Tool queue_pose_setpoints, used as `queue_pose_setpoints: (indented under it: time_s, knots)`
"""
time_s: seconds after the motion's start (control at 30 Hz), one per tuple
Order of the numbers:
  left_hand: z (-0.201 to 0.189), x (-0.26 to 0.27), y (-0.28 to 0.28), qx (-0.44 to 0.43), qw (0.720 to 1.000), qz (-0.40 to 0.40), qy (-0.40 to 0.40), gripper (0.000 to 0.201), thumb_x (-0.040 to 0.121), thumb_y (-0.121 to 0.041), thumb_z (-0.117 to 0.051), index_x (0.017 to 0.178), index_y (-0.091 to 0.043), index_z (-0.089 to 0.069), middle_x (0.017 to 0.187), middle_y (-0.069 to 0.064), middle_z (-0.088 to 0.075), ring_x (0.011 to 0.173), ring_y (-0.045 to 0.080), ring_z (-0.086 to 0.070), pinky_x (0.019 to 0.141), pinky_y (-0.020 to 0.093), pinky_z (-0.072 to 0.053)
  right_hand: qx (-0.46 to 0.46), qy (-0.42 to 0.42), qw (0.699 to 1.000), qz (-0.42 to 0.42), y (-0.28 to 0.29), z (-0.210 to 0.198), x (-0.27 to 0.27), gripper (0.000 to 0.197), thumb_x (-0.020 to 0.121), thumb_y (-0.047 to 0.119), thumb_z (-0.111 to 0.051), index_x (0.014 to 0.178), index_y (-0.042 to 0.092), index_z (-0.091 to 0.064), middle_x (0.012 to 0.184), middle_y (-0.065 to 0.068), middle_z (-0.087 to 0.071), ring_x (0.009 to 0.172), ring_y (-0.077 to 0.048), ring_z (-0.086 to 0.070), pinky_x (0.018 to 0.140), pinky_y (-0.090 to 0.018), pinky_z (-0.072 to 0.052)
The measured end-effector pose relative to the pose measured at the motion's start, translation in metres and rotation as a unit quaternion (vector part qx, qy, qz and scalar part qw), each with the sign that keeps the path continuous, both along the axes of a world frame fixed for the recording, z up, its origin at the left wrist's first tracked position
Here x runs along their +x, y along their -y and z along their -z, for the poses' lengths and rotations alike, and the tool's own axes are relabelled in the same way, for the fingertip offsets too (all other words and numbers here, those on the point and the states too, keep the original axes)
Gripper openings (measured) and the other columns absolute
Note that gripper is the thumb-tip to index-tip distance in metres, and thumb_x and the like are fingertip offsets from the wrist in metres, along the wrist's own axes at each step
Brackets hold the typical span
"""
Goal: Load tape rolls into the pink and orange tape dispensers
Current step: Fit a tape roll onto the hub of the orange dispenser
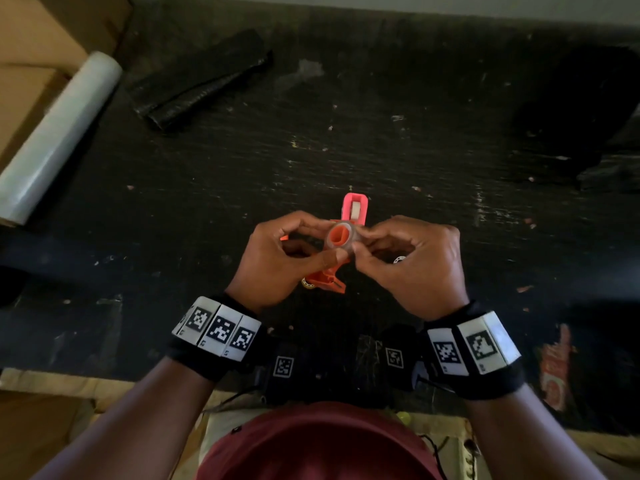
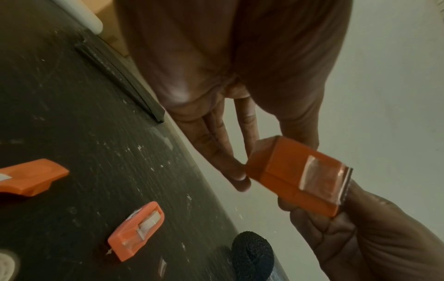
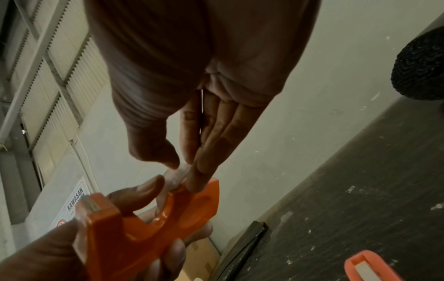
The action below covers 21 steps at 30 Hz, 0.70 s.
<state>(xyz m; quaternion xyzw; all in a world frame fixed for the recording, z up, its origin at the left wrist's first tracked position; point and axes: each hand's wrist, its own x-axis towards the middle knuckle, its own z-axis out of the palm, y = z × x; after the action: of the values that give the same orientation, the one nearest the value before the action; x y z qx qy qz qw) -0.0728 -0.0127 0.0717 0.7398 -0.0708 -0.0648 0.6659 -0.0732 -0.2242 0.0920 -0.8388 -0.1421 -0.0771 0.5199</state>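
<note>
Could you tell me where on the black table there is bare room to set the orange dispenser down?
Bare tabletop lies beyond the hands, between the black folded sheet and the dark bundle; another patch lies left, below the film roll. It is crowded under the hands, around the pink dispenser.

Pink dispenser (image 1: 354,209) lies on the table (image 1: 381,133), behind both hands' (image 1: 277,261) held roll (image 1: 341,239).
</note>
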Motion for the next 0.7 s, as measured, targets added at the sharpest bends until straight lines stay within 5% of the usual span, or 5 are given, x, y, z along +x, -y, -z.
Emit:
queue_pose_setpoints:
  time_s: [0.4,0.5,0.6,0.7]
  knots:
    - [0.005,-0.002,0.005,-0.017,1.0,0.008,-0.02,0.039,0.082,-0.016,-0.078,0.118,-0.004,-0.069,0.115,0.002,-0.076,0.107,0.018,-0.075,0.088,0.037,-0.063,0.025,-0.014,1.0,-0.002,-0.001,-0.002,0.003,0.01,0.085,0.018,-0.08,0.094,0.022,-0.078,0.09,0.016,-0.075,0.077,-0.006,-0.075,0.069,-0.025,-0.062]
    - [0.008,-0.005,0.011,-0.072,0.994,-0.021,-0.075,0.039,0.082,-0.02,-0.075,0.118,-0.006,-0.069,0.11,0.002,-0.078,0.103,0.018,-0.076,0.083,0.031,-0.062,0.04,-0.024,0.999,-0.014,0.001,0.005,0.007,0.024,0.086,0.013,-0.075,0.11,0.015,-0.076,0.101,0.004,-0.075,0.088,-0.011,-0.074,0.078,-0.03,-0.062]
    - [0.012,-0.003,0.013,-0.128,0.983,-0.044,-0.123,0.037,0.08,-0.029,-0.077,0.115,-0.016,-0.071,0.112,0.007,-0.078,0.106,0.025,-0.075,0.086,0.041,-0.06,0.056,-0.074,0.995,-0.028,0.007,0.015,0.012,0.047,0.084,0.01,-0.078,0.129,0.013,-0.063,0.108,-0.004,-0.071,0.091,-0.018,-0.073,0.08,-0.042,-0.062]
    - [0.011,-0.001,0.016,-0.166,0.972,-0.054,-0.158,0.031,0.081,-0.025,-0.072,0.111,-0.017,-0.07,0.103,0.004,-0.079,0.093,0.016,-0.076,0.075,0.033,-0.061,0.055,-0.137,0.986,-0.071,0.009,0.022,0.012,0.067,0.082,0.014,-0.083,0.142,0.016,-0.052,0.115,-0.003,-0.07,0.095,-0.018,-0.074,0.084,-0.043,-0.063]
